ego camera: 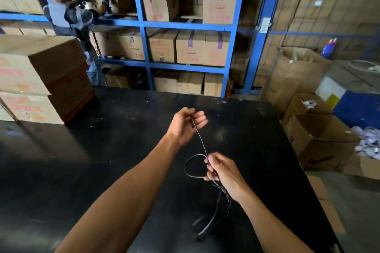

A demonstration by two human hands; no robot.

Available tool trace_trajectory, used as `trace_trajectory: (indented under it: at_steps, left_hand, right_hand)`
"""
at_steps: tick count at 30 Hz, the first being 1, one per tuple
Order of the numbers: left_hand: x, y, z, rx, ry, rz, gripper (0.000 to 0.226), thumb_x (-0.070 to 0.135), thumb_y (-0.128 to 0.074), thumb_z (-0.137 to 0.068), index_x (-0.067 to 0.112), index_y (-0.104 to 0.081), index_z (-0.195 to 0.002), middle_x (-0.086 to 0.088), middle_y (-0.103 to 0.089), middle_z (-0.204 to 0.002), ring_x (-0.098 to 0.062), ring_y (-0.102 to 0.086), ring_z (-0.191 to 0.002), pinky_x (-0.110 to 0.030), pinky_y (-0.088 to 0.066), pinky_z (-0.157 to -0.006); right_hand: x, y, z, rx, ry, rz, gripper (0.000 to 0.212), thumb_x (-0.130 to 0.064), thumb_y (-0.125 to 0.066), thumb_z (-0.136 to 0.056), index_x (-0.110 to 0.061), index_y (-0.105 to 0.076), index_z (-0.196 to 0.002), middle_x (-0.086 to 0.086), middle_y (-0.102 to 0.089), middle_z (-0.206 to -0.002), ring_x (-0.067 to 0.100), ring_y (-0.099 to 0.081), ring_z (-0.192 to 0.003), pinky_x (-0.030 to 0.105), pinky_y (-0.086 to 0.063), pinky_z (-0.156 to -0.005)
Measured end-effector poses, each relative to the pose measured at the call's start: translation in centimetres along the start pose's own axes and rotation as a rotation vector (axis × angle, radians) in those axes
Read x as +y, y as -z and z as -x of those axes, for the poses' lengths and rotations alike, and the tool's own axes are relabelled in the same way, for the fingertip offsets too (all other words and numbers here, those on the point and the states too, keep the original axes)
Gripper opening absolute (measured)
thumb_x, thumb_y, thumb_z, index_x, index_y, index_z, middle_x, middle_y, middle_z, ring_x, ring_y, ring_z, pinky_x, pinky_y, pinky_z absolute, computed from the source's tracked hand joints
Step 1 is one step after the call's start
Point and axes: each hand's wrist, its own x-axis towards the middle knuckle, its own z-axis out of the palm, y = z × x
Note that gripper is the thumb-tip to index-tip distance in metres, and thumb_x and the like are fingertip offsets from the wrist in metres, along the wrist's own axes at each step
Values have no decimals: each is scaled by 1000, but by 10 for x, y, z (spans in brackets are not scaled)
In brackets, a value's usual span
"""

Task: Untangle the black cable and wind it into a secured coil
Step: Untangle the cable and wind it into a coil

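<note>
Thin black cable [199, 137]: held in the air above the glossy black tabletop [123, 150], between my two hands. One taut straight run goes from my left hand [186, 124] down and right to my right hand [223, 172]. Beside the right hand the cable forms one open loop, standing out to the left of my fingers. Below that hand several strands hang together in a bunch, ending in a darker, thicker tip near the tabletop (blurred; cannot tell whether it touches).

Left hand: farther from me, fingers curled, cable end pinched between thumb and fingertips. Right hand: nearer, fingers closed around the cable where the loop crosses itself, gripping the gathered strands.

Surroundings: stacked brown cardboard boxes with red lettering [41, 80] sit on the far-left part of the tabletop. Behind it, blue metal shelving [186, 26] filled with cartons. A second person in a grey top [65, 12] reaches into the shelves at upper left. Open cardboard boxes [320, 135] stand on the floor at right.
</note>
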Motion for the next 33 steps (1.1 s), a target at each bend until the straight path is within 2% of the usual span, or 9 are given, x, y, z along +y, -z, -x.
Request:
trace_trajectory:
  at_steps: [3,10,19,21,24,26,28,31,33]
  left_hand:
    - [3,-6,-4,-107,2,34,21,19,-46,-97,10,-64,-95,-11,-73,-90,-23,-71,-73,-37,-61,-76]
    - [12,-12,-8,-263,5,107,38,40,-43,-102,21,-66,-127,-13,-68,-126,-22,-72,-88,-36,-60,-75]
    - [34,-5,-5,-324,41,142,44,42,-39,-104,19,-67,-129,-17,-65,-130,-18,-72,-60,-25,-59,-48]
    - [38,-4,-4,-366,56,159,45,41,-37,-105,18,-59,-137,-19,-61,-136,-24,-76,-69,-29,-61,-50]
    - [48,-3,1,-465,97,181,51,46,-31,-105,22,-47,-148,-25,-48,-147,-43,-63,-116,-50,-61,-77]
    - [57,-2,9,-612,184,112,52,51,-26,-105,31,-37,-152,-25,-33,-156,-53,-35,-138,-67,-45,-96]
    - [61,1,19,-800,317,-38,55,58,-17,-103,41,-25,-154,-23,-17,-162,-58,-13,-144,-78,-23,-103]
    - [54,8,27,-891,627,-475,59,63,-9,-100,45,-21,-154,-27,-18,-160,-61,-13,-142,-77,-17,-105]
    - [44,14,27,-807,814,-797,60,67,-17,-97,46,-29,-152,-26,-26,-159,-56,-20,-142,-76,-16,-109]
  right_hand:
    - [1,6,-5,-62,-82,-27,26,-19,-46,-109,-5,-58,-90,-1,-44,-67,14,-44,-54,36,-57,-66]
    - [2,8,-19,-98,-126,-31,27,-17,-46,-108,-8,-55,-85,0,-43,-67,15,-43,-54,30,-47,-56]
    - [8,4,-18,-113,-148,85,32,-32,-51,-106,-9,-56,-84,-1,-45,-70,12,-34,-48,28,-22,-50]
    - [8,4,-16,-118,-142,101,39,-42,-53,-104,-11,-57,-80,-2,-45,-69,11,-34,-49,27,-24,-50]
    - [8,10,-12,-123,-172,63,51,-52,-59,-98,-11,-55,-68,-1,-44,-62,13,-33,-48,27,-26,-51]
    - [5,15,-11,-89,-219,-32,52,-50,-66,-90,-13,-49,-58,0,-39,-55,14,-31,-45,26,-27,-50]
    - [-4,22,-16,-3,-258,-146,45,-45,-69,-82,-17,-44,-59,-3,-32,-52,12,-26,-43,25,-26,-48]
    - [-37,34,-32,94,-229,-97,40,-43,-71,-82,-17,-46,-65,-5,-28,-51,11,-23,-42,25,-24,-46]
    - [-68,40,-42,88,-221,48,37,-39,-70,-91,-10,-57,-72,-5,-31,-51,12,-26,-43,27,-24,-49]
